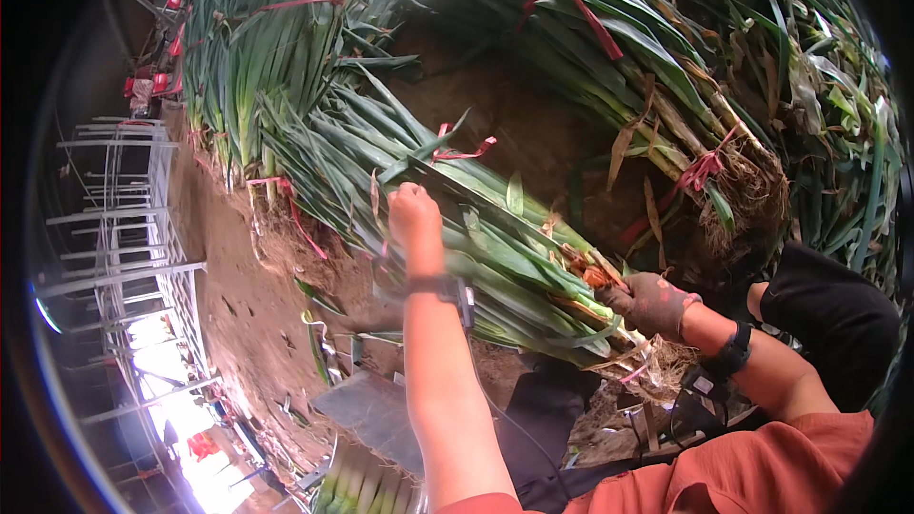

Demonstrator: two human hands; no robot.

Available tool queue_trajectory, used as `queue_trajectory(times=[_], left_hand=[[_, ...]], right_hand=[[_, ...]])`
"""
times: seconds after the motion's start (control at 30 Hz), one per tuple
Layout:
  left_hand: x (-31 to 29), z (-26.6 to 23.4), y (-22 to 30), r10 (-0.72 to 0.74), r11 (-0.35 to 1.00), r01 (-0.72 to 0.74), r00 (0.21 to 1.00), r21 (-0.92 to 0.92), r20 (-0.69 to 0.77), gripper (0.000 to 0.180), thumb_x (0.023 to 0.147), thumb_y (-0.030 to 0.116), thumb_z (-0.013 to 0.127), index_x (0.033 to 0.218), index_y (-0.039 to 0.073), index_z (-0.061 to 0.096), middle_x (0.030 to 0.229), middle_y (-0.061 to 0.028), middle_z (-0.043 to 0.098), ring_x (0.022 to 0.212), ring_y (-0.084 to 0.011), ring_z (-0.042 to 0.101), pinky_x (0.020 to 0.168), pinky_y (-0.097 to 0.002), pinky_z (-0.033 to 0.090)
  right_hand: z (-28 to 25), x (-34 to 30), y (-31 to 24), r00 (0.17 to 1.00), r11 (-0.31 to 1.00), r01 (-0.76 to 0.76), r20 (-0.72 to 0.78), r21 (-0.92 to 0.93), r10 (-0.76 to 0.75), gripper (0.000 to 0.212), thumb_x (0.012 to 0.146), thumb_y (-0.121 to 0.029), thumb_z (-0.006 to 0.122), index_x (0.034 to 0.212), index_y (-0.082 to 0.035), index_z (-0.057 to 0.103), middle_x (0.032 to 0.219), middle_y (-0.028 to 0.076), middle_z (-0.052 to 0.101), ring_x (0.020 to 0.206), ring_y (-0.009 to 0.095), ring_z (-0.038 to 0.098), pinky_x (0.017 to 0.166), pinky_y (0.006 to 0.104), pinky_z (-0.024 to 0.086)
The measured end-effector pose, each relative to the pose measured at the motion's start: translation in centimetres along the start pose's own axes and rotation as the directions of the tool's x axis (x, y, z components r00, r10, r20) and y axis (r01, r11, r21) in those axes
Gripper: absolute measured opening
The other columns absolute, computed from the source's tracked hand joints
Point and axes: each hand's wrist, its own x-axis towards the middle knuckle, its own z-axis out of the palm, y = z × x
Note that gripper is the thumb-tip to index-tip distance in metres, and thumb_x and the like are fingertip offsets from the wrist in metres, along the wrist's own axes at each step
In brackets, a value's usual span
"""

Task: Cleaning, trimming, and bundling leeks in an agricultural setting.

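A bundle of leeks (pixel 495 257) lies across the middle, its leaves toward the far left and its roots toward the near right. My bare left hand (pixel 414 219) is closed in a fist over the leafy part; what it holds, if anything, is hidden. My right hand (pixel 652 305), in a dark, stained glove, is closed around a leek stalk close to the bundle's root end. Beside that hand are dry brown leaf scraps and pale roots (pixel 662 366). A pink-red ribbon (pixel 466 150) shows on the bundle's far side.
More tied leeks (pixel 276 67) stand at the far left, and another tied bundle (pixel 609 67) lies at the far right. Loose leaves pile up along the right edge (pixel 838 114). A grey metal plate (pixel 371 409) is near my left forearm. White metal racks (pixel 124 228) line the left.
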Motion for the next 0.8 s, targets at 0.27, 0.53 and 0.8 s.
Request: queue_trajectory(times=[0.27, 0.53, 0.8], left_hand=[[-1.7, 1.6, 1.5, 0.083, 0.949, -0.136, 0.978, -0.284, -0.190, 0.010, 0.079, 0.016, 0.059, 0.080, 0.007, 0.061, 0.071, -0.0120, 0.064, 0.071, -0.0266, 0.063, 0.065, -0.0366, 0.049], [-5.1, -12.2, -12.7, -0.149, 0.873, 0.187, 0.982, -0.451, 0.118, 0.007, 0.072, 0.005, 0.057, 0.078, 0.002, 0.061, 0.068, -0.0068, 0.060, 0.058, -0.0184, 0.055, 0.057, -0.0331, 0.048], [-21.7, -29.2, -17.6, -0.317, 0.898, 0.305, 0.948, -0.316, 0.015, 0.012, 0.077, 0.007, 0.055, 0.084, 0.001, 0.063, 0.078, -0.0071, 0.062, 0.068, -0.0176, 0.057, 0.065, -0.0316, 0.047]], right_hand=[[1.2, 3.4, -5.2, 0.995, 0.982, 0.089, -0.037, -0.166, -0.096, 0.049, 0.084, -0.050, 0.047, 0.081, -0.003, 0.063, 0.060, 0.009, 0.057, 0.056, 0.018, 0.056, 0.054, 0.0342, 0.045], [-2.4, 1.9, 3.7, 0.989, 0.964, 0.117, -0.114, 0.239, -0.092, 0.051, 0.078, -0.053, 0.060, 0.060, -0.005, 0.055, 0.054, 0.001, 0.051, 0.047, 0.010, 0.046, 0.043, 0.0273, 0.035], [-4.8, -1.9, 5.1, 0.929, 0.956, 0.166, -0.363, 0.241, -0.070, 0.046, 0.085, -0.047, 0.053, 0.067, -0.005, 0.057, 0.056, 0.003, 0.053, 0.047, 0.010, 0.048, 0.046, 0.0265, 0.038]])
